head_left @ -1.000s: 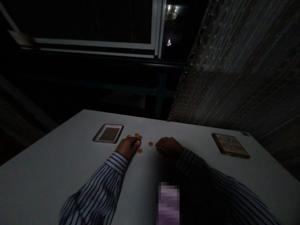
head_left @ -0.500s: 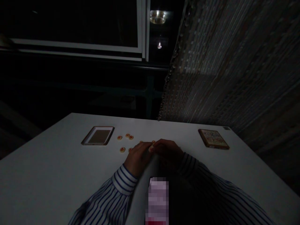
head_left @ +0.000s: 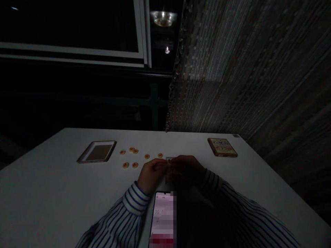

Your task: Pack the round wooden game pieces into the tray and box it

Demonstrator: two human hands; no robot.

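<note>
Where left hand (head_left: 151, 172) meets right hand (head_left: 187, 168), both pinch small disc (head_left: 169, 161); loose discs (head_left: 134, 156) leftward (dim).

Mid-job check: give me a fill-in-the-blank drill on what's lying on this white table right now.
1. The small round cream tokens with red marks lie on the ____ side of the left hand.
2. The lit smartphone lies ____ the two blue-striped sleeves.
3. The closed brown-rimmed flat box sits to the ____ of the right hand.
Missing words: left; between; right.
</note>
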